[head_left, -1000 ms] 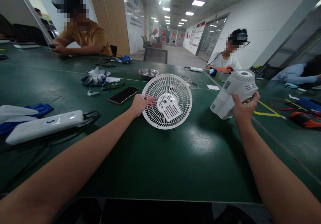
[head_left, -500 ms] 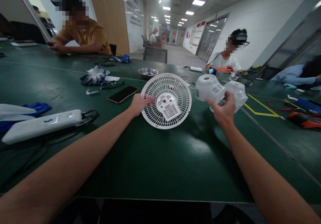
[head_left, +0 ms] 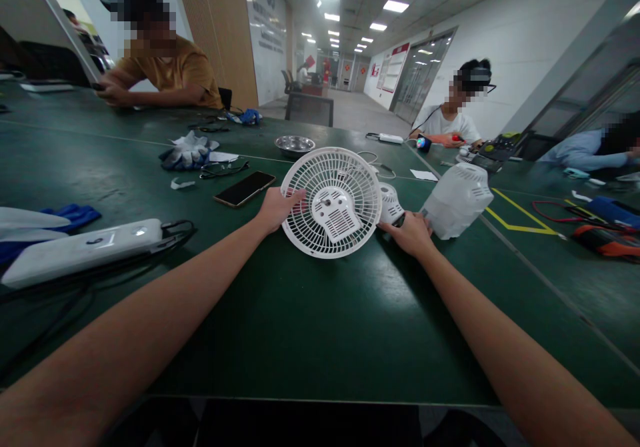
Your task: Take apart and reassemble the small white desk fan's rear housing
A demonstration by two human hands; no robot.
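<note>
A round white fan grille (head_left: pixel 295 233) stands tilted up over the table, its vented centre plate facing me. My left hand (head_left: pixel 279 209) is closed on its left rim, thumb on the ribs. My right hand (head_left: pixel 411 232) is low beside the grille's right edge, fingers closed on the lower edge of a white vented housing (head_left: pixel 390 199). The grille hides part of that housing. Just right of my right hand a larger translucent white housing (head_left: pixel 457 200) rests on the table.
Left of the grille lie a phone (head_left: pixel 245 188), work gloves (head_left: pixel 187 151) and a white power strip (head_left: pixel 90 250). A metal bowl (head_left: pixel 295 144) sits behind it. Far right are an orange-black tool (head_left: pixel 607 240) and yellow tape (head_left: pixel 530 227). Other people sit across the green table (head_left: pixel 320 340).
My right hand has brought the vented housing left and down, partly behind the grille's right edge. The larger housing and a paper behind are now uncovered. My left hand and the grille stay put.
</note>
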